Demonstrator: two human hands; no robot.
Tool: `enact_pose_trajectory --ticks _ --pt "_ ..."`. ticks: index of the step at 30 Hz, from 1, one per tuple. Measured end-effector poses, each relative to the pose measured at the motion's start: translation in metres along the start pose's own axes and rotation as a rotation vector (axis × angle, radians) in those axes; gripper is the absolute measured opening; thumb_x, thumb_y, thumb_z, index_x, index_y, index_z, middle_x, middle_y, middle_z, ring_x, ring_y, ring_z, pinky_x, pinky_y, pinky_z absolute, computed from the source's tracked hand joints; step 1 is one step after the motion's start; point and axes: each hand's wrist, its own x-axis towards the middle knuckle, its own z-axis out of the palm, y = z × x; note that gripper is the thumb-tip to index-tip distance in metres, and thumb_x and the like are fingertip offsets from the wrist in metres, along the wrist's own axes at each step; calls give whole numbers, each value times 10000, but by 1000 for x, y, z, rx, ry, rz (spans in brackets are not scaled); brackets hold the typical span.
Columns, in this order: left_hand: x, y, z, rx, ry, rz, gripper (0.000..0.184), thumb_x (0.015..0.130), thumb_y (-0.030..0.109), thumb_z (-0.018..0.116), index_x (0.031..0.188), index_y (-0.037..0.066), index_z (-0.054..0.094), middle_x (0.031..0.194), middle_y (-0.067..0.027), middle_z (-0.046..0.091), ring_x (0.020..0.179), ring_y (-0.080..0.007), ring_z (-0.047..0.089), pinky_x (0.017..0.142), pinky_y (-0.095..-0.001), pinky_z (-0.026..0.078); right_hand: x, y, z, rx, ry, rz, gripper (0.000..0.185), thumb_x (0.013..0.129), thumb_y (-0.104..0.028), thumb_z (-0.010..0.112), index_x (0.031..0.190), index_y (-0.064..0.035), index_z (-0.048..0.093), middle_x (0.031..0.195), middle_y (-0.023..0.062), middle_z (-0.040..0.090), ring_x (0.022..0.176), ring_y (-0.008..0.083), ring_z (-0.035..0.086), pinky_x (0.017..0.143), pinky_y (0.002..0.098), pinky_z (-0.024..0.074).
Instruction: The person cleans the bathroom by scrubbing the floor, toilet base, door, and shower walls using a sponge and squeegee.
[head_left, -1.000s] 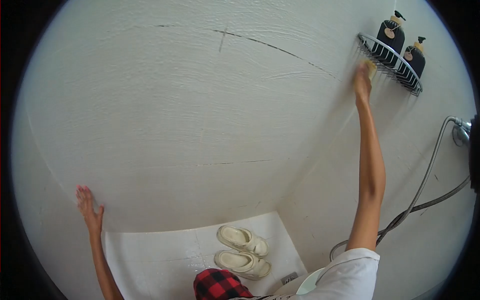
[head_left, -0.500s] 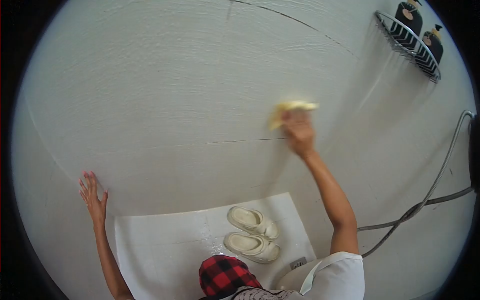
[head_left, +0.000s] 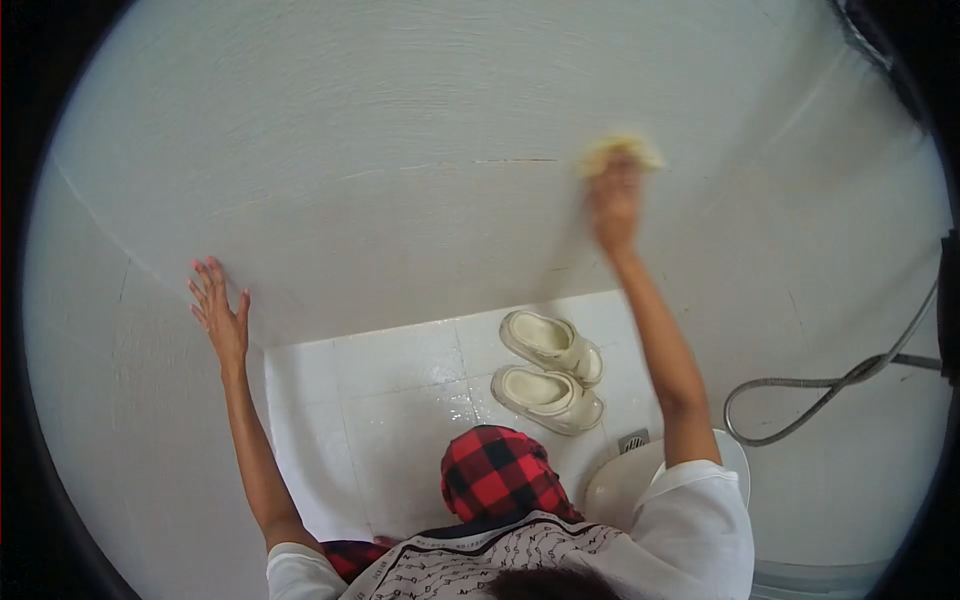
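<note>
My right hand [head_left: 614, 205], blurred by motion, presses a yellow cloth [head_left: 622, 152] against the white wall [head_left: 420, 230]. Its fingers are closed over the cloth, just right of a thin dark crack line. On the left, my left hand [head_left: 224, 312] rests with fingers spread on the wall near the corner and holds nothing. Both arms reach forward. Under the right arm, the wall meets the white tiled floor [head_left: 400, 400].
A pair of cream clogs [head_left: 548, 400] stands on the wet floor, near a small drain grate [head_left: 632, 442]. Beside my right elbow is a white rounded fixture [head_left: 610, 490]. A looped metal shower hose [head_left: 790, 383] hangs at the right. Part of a rack [head_left: 875, 50] shows at the top right.
The view has tilted down, so the floor and clogs show more and the rack's bottles have left the picture. My right hand has slid with the cloth along the wall, rightward past the crack's end.
</note>
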Motion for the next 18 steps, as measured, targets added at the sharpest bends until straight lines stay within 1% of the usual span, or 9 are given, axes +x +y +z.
enact_pose_trajectory --ticks 3,6,9,10,11,12,14,17,18 --pt "-1 8 -5 -108 -16 -15 808 798 207 632 1425 288 129 1497 -18 17 1361 -340 65 1036 -597 92 26 107 -12 244 400 787 499 935 -256 390 1338 26 306 1415 186 265 1326 315 202 1090 392 130" --pt "-1 16 -9 -124 17 -36 792 807 177 620 1424 288 135 1497 -21 21 1359 -344 69 1035 -599 98 100 9 0 89 581 779 506 939 -272 378 1346 16 295 1419 182 258 1313 314 230 1081 411 143" --pt "-3 30 -14 -153 92 -73 792 809 144 610 1425 285 132 1497 -19 14 1359 -346 71 1036 -599 95 78 -192 26 78 212 274 531 905 -248 424 1371 -52 260 1440 165 202 1289 409 229 1036 559 157" --pt "-5 27 -15 -152 103 -80 792 809 144 610 1425 285 132 1497 -19 14 1359 -346 71 1036 -599 95 8 -232 88 123 85 65 533 896 -264 451 1379 -128 270 1426 172 235 1268 427 262 1041 526 211" --pt "0 28 -16 -99 110 -81 790 807 139 610 1425 280 138 1496 -20 24 1358 -349 72 1037 -598 95 9 -253 24 706 -476 69 516 887 -331 482 1361 -211 316 1392 98 334 1264 350 319 1045 474 254" --pt "-2 27 -16 -46 95 -84 789 804 133 609 1425 276 144 1496 -21 35 1357 -352 73 1038 -596 96 5 -240 26 702 -475 62 516 887 -331 482 1361 -211 316 1392 98 334 1264 350 319 1045 474 254" --pt "-4 22 -19 -29 57 -62 777 810 156 606 1423 282 146 1496 -15 39 1360 -346 52 1044 -587 85 -8 -180 42 387 -631 -491 529 827 -398 563 1312 -252 412 1365 45 369 1259 214 342 1052 392 243" --pt "-6 33 -31 -50 10 -66 755 818 175 595 1421 289 155 1494 -5 52 1363 -338 36 1052 -576 69 130 -64 -35 -158 51 -398 519 861 -362 511 1332 -175 399 1342 4 422 1257 216 360 1040 424 245" --pt "-5 40 -39 -92 10 -58 744 821 170 588 1420 288 163 1494 -3 60 1363 -335 40 1054 -575 63 190 -38 -60 -43 285 -316 496 892 -313 483 1343 -137 378 1356 55 406 1260 242 352 1040 459 214"
